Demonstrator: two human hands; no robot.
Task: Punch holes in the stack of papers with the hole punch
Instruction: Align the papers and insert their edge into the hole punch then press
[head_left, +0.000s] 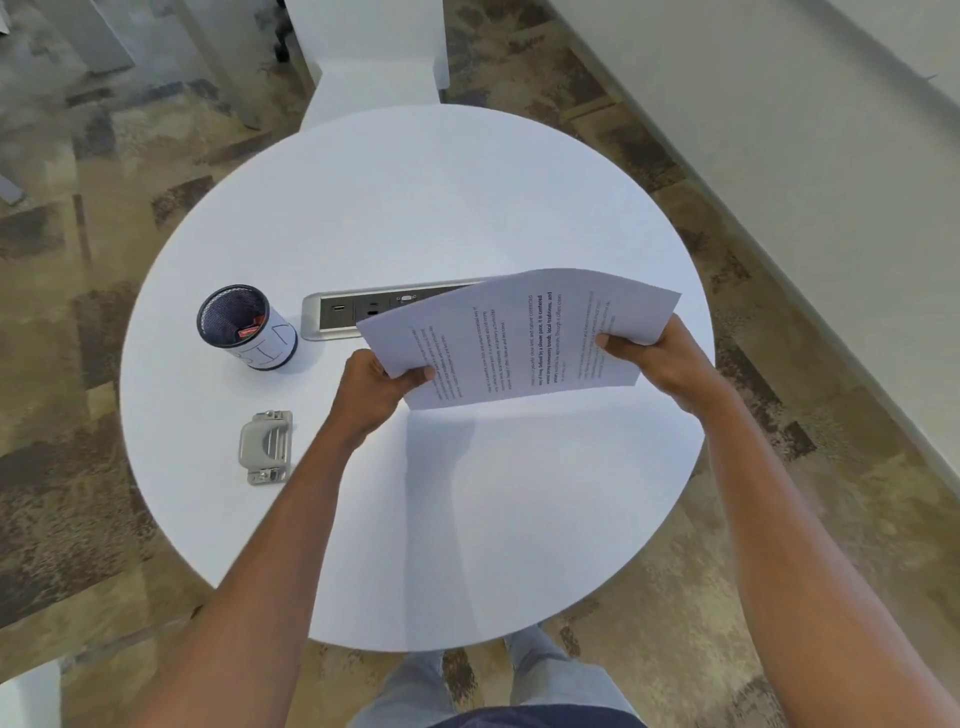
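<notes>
At centre frame, my left hand (379, 384) and right hand (649, 358) each pinch an end of the stack of papers (519, 338), held above the round table (415, 208). The hole punch (266, 447) lies untouched at lower left, so no holes seem punched yet.

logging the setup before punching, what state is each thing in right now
stack of papers: held off the table, slightly bowed
left hand: grips the stack's left corner
right hand: grips the stack's right edge
hole punch: flat on the table, untouched
mesh cup: upright on the table
power panel: partly hidden by the papers
</notes>
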